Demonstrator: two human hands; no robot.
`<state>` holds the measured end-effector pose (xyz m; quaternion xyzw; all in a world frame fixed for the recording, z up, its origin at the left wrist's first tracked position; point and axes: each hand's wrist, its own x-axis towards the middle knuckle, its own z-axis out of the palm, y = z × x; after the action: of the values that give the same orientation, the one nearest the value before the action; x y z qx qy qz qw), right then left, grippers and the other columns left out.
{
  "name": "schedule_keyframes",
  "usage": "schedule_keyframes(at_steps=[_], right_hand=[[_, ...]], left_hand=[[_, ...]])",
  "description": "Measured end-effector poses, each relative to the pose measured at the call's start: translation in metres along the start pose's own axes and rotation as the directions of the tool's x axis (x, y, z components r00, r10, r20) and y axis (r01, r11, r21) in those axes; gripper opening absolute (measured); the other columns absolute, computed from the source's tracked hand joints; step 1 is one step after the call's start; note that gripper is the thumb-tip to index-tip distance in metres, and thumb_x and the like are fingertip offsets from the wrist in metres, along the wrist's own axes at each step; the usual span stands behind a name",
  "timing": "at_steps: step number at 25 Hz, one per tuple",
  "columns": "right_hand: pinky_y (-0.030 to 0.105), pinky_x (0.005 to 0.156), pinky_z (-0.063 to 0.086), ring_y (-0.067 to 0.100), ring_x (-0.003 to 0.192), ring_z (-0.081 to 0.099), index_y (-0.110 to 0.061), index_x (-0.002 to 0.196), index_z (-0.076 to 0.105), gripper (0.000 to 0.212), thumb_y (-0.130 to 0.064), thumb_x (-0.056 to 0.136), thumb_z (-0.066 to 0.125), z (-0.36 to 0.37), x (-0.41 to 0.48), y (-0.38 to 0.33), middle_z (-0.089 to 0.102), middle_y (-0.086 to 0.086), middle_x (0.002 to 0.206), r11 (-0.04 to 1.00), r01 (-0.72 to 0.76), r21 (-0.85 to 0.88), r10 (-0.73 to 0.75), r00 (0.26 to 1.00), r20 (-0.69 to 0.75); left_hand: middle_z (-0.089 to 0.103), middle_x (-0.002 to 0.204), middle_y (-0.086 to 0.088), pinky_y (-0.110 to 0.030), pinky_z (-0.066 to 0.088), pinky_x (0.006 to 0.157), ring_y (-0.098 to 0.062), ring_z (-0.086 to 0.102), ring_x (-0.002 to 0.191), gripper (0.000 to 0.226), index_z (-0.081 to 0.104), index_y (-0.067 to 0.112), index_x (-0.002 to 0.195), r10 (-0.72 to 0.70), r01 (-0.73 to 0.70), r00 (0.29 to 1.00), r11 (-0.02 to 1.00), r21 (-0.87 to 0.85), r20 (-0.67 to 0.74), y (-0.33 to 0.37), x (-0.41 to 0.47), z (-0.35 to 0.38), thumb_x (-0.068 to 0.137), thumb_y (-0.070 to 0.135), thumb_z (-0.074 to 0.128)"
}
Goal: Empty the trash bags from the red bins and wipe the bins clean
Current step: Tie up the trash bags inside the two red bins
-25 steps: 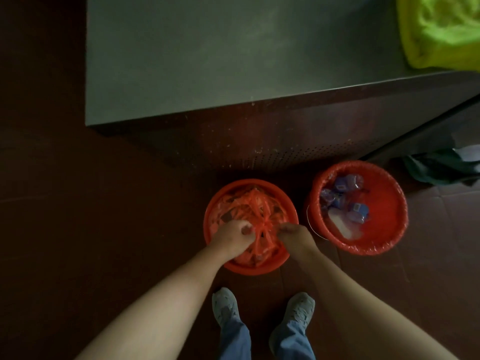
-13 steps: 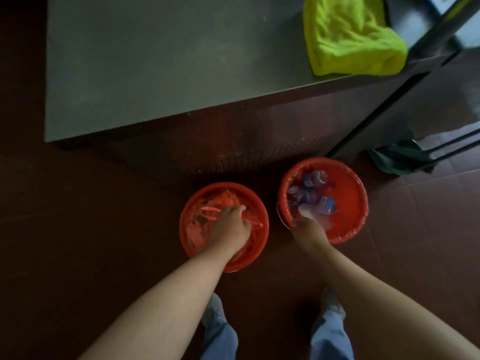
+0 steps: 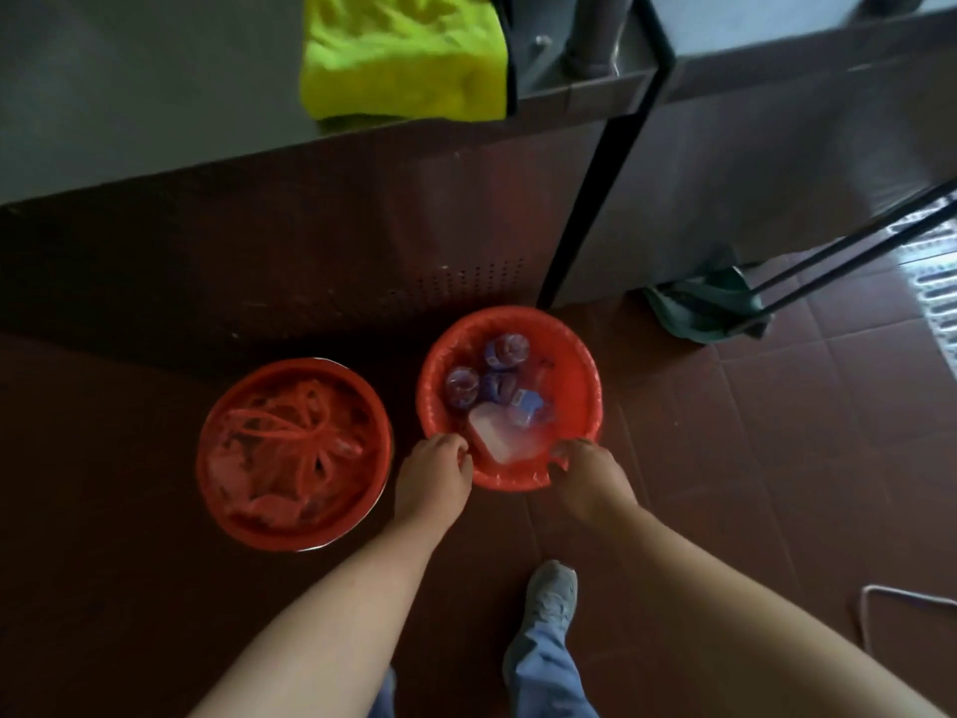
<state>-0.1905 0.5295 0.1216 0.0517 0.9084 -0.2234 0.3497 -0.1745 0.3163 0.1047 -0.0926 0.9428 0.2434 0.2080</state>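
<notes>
Two red bins are noted side by side on the tiled floor (image 3: 777, 458), in front of a grey counter (image 3: 129, 95). The left bin (image 3: 233, 515) is filled by a tied bag (image 3: 290, 448), red, knotted at the top. The right bin (image 3: 580, 386) is lined with an open bag (image 3: 445, 355); blue-labelled bottles (image 3: 481, 386) and a pale container (image 3: 492, 437) are held inside. The bag's edge at the near rim is gripped by the left hand (image 3: 435, 474) and the right hand (image 3: 585, 474), fingers curled over it, one at each side. A yellow-green cloth (image 3: 404, 59) is laid on the counter.
</notes>
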Motion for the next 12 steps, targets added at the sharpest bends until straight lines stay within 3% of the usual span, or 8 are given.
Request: schedule_keyframes(at_steps=[4, 7, 10, 12], right_hand=[[0.041, 0.093, 0.052, 0.029, 0.109, 0.063, -0.03, 0.12, 0.068, 0.028, -0.028, 0.093, 0.059, 0.021, 0.027, 0.035, 0.063, -0.001, 0.123, 0.999, 0.041, -0.035, -0.04, 0.999, 0.016], [0.039, 0.099, 0.044, 0.028, 0.117, 0.058, -0.028, 0.127, 0.064, 0.032, -0.03, 0.095, 0.06, 0.058, 0.057, 0.062, 0.061, -0.002, 0.127, 0.992, 0.088, -0.091, -0.089, 0.996, 0.001], [0.037, 0.114, 0.027, 0.022, 0.137, 0.042, -0.028, 0.142, 0.053, 0.046, -0.03, 0.096, 0.055, 0.091, 0.08, 0.087, 0.052, -0.005, 0.143, 0.941, 0.214, -0.263, -0.214, 0.976, 0.026], [0.037, 0.123, 0.011, 0.02, 0.147, 0.029, -0.028, 0.147, 0.048, 0.049, -0.027, 0.098, 0.048, 0.112, 0.094, 0.102, 0.045, -0.007, 0.152, 0.884, 0.3, -0.358, -0.285, 0.954, 0.096]], left_hand=[[0.067, 0.105, -0.001, -0.038, 0.05, 0.084, -0.025, 0.061, 0.1, 0.017, 0.068, 0.017, 0.105, 0.048, -0.049, 0.999, 0.998, 0.045, 0.015, 0.005, 0.018, 0.052, 0.092, 0.027, 0.064], [0.064, 0.116, 0.002, -0.037, 0.047, 0.092, -0.022, 0.058, 0.108, 0.028, 0.065, 0.02, 0.118, 0.143, -0.16, 0.98, 0.98, 0.121, 0.139, -0.008, 0.035, 0.097, 0.092, 0.032, 0.065], [0.056, 0.133, 0.006, -0.037, 0.038, 0.106, -0.021, 0.048, 0.124, 0.053, 0.054, 0.026, 0.138, 0.22, -0.297, 0.927, 0.925, 0.236, 0.303, -0.022, 0.048, 0.138, 0.089, 0.039, 0.068], [0.053, 0.136, 0.007, -0.039, 0.032, 0.111, -0.021, 0.046, 0.127, 0.056, 0.051, 0.028, 0.14, 0.22, -0.338, 0.905, 0.891, 0.302, 0.364, -0.032, 0.054, 0.162, 0.088, 0.041, 0.068]])
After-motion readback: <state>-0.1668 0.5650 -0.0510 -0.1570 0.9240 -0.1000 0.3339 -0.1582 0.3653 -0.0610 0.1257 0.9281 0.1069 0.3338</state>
